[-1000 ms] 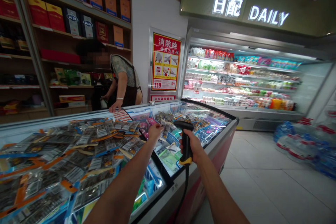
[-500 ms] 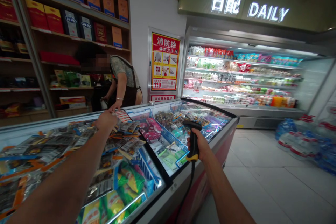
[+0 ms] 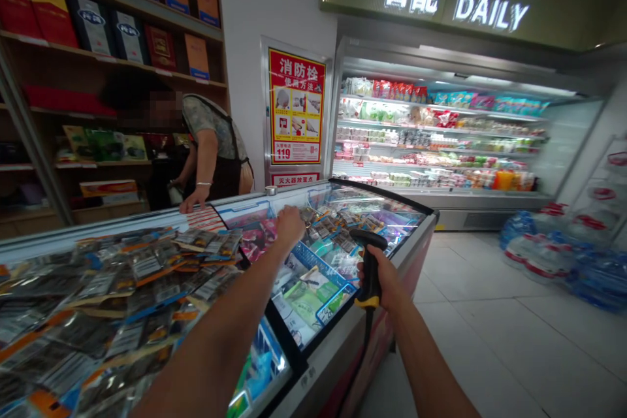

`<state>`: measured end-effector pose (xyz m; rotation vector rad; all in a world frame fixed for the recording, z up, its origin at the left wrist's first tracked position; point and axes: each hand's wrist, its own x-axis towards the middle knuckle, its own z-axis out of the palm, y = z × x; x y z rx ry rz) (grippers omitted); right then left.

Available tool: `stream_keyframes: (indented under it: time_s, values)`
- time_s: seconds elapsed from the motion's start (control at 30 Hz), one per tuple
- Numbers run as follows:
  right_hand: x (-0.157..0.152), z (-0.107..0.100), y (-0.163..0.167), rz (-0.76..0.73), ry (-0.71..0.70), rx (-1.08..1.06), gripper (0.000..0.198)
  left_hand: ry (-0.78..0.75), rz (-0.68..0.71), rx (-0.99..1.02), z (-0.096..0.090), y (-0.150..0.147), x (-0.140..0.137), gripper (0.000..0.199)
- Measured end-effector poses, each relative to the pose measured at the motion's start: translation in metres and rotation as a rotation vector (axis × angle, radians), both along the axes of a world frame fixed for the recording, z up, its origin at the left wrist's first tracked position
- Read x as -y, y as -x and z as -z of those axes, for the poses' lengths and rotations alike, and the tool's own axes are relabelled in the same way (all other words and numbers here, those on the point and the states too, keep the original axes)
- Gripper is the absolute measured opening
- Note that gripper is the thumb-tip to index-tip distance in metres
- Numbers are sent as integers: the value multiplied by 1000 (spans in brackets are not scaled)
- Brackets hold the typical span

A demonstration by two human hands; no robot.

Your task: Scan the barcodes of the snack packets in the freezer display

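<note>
My right hand (image 3: 381,277) grips a black and yellow barcode scanner (image 3: 371,274) by its handle, its cable hanging down. My left hand (image 3: 290,225) is stretched out over the right-hand half of the chest freezer (image 3: 313,360). Its fingers look curled, but they point away from me, and what they hold is hidden. Just beyond them lie several flat food packets (image 3: 336,225) on the freezer's glass. A large pile of similar flat packets (image 3: 147,264), with orange, blue and tan edges, covers the left half. Through the glass show blue baskets (image 3: 313,261) and green bags (image 3: 313,294).
Behind the freezer a person (image 3: 215,144) in an apron bends forward, one hand (image 3: 196,197) on the freezer's far edge. Boxed goods (image 3: 132,36) fill the shelves at left. A lit chilled cabinet (image 3: 431,137) stands at back right, with bottled water packs (image 3: 548,248) on the floor.
My left hand has moved right, from the far edge of the packet pile to the right-hand glass. The view has turned slightly; the scanner stays in my right hand.
</note>
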<state>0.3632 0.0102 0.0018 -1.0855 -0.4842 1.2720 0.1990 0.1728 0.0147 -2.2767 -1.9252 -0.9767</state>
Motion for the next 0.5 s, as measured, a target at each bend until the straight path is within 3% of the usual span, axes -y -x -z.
stream_keyframes:
  time_s: [0.13,0.23,0.4,0.5]
  values:
    - [-9,7,-5,23,25,3,21,167,220,100,39,-61,-5,42]
    - [-19,11,-7,14,11,-6,23,238,313,98,57,-81,-8,47]
    - [-44,7,1,15,-59,-56,24,138,348,32,68,-63,-5,25]
    - [-62,3,18,24,-155,-134,25,69,199,18,68,-33,2,20]
